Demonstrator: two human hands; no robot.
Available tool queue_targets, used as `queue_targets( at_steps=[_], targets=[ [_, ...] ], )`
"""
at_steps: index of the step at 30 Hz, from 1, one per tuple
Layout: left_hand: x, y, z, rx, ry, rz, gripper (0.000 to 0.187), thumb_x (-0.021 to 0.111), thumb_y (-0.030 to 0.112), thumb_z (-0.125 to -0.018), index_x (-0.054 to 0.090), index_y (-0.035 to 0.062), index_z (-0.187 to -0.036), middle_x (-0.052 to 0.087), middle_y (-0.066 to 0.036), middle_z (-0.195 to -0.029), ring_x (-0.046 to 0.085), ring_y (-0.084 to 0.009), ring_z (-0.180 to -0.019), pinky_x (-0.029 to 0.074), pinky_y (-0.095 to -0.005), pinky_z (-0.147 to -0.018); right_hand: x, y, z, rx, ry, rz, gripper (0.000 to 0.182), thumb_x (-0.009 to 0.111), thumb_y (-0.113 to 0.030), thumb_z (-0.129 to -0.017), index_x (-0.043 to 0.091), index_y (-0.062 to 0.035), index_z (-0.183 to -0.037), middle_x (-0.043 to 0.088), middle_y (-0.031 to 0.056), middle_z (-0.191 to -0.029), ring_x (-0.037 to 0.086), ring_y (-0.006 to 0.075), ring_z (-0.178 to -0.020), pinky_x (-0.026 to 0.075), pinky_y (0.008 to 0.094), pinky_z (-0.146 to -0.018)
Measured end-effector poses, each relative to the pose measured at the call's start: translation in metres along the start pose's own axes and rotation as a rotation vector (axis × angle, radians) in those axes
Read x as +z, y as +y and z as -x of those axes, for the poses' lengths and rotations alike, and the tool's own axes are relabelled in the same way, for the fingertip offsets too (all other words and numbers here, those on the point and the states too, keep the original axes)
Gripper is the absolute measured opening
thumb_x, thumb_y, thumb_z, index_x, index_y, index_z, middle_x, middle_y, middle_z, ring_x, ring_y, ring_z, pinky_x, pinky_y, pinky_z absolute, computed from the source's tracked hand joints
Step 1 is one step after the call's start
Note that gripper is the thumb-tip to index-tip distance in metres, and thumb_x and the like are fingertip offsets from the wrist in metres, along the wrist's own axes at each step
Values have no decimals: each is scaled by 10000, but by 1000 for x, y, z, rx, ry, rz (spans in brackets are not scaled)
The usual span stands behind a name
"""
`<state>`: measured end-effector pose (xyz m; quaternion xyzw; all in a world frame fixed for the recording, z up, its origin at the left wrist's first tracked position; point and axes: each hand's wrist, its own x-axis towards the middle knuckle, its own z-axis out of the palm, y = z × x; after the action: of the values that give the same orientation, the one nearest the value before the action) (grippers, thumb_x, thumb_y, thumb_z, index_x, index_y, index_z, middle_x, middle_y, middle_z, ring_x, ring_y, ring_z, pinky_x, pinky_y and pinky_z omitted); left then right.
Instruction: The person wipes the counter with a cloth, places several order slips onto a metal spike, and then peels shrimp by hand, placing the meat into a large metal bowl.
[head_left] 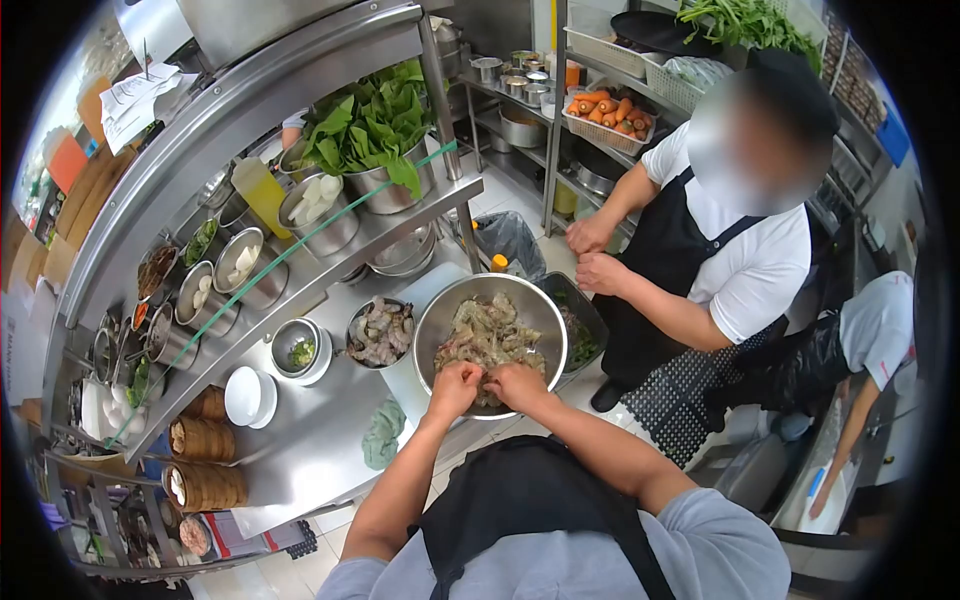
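A large steel bowl (557,330) in front of me holds a heap of raw greyish shrimp (495,330). Over its near side, my left hand (457,390) and my right hand (518,386) meet with bent, closed fingers. Both pinch at a shrimp between them, mostly hidden by the fingers. Left of the big bowl stands a smaller steel bowl (352,322) of paler, peeled-looking shrimp (381,336). A light cutting board (402,385) lies partly under the large bowl.
A crumpled green cloth (384,434), white bowls (250,397) and bamboo steamers (212,487) are on the steel counter (310,440). Above runs a shelf with leafy greens (370,125). A black tub (590,325) adjoins the bowl; a co-worker (700,260) stands beyond it.
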<state>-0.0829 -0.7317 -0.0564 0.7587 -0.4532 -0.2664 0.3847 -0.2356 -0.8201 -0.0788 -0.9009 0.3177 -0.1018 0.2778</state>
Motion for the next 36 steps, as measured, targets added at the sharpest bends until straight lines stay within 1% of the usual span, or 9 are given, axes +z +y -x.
queue_targets(
  at_steps=[9, 18, 20, 23, 28, 31, 34, 35, 36],
  targets=[
    [10, -10, 4, 107, 22, -89, 164, 660, 141, -867, 720, 16, -955, 708, -183, -822, 700, -328, -765, 535, -400, -717, 4, 1, -10, 0, -31, 32, 235, 690, -320, -854, 702, -93, -915, 707, 141, -883, 677, 378, -854, 538, 500, -727],
    [12, -51, -16, 29, -59, -14, 163, 667, 81, -897, 687, -35, -1010, 709, -103, -803, 665, -172, -680, 547, -313, -657, 7, 9, -11, -77, -97, 18, 233, 644, -336, -885, 691, -116, -947, 705, 121, -942, 668, 368, -902, 525, 490, -758],
    [0, -43, -20, -368, -210, 568, 120, 621, 38, -939, 662, -36, -1024, 683, -62, -840, 648, -129, -706, 559, -256, -674, 0, 11, -15, -91, -106, -15, 221, 638, -328, -893, 690, -125, -961, 705, 112, -965, 665, 369, -909, 521, 493, -756],
    [-24, -38, -21, -475, -432, 786, 87, 593, 24, -962, 650, -7, -1020, 666, -55, -883, 639, -125, -721, 573, -240, -710, -15, 12, -15, -217, -102, -74, 205, 624, -318, -905, 689, -135, -971, 694, 91, -974, 658, 373, -902, 513, 499, -752],
    [-39, -31, -20, -488, -628, 907, 72, 633, 45, -949, 651, 16, -1013, 660, -41, -898, 634, -114, -780, 557, -243, -721, -29, 7, -18, -363, -74, -209, 233, 586, -283, -953, 667, -102, -1075, 641, 112, -933, 647, 357, -878, 522, 447, -741],
    [-41, -31, -25, -408, -746, 1030, 98, 633, 52, -945, 644, 25, -1039, 662, -33, -891, 629, -112, -755, 552, -239, -723, -2, 28, -26, -281, -61, -310, 267, 560, -285, -962, 643, -34, -995, 630, 176, -875, 643, 355, -915, 493, 452, -790],
    [-34, -26, -29, -379, -500, 671, 130, 687, 110, -918, 665, 22, -1011, 680, -51, -871, 632, -127, -736, 554, -282, -714, -4, 29, -24, -21, -271, -489, 297, 537, -287, -974, 630, -5, -975, 629, 184, -834, 653, 334, -839, 494, 443, -764],
    [-29, -23, -28, -114, -292, 326, 167, 699, 170, -911, 677, 14, -969, 677, -70, -835, 632, -137, -728, 554, -314, -719, 2, 32, -22, -18, -275, -487, 297, 537, -287, -974, 630, -5, -975, 629, 184, -834, 653, 334, -839, 494, 443, -764],
    [-25, -20, -27, 145, -79, -20, 225, 711, 230, -904, 689, 7, -927, 675, -89, -798, 632, -146, -720, 553, -346, -724, 9, 32, -21, 2, -320, -495, 289, 512, -277, -992, 631, -14, -1016, 639, 124, -833, 630, 240, -701, 498, 390, -656]
  ],
)
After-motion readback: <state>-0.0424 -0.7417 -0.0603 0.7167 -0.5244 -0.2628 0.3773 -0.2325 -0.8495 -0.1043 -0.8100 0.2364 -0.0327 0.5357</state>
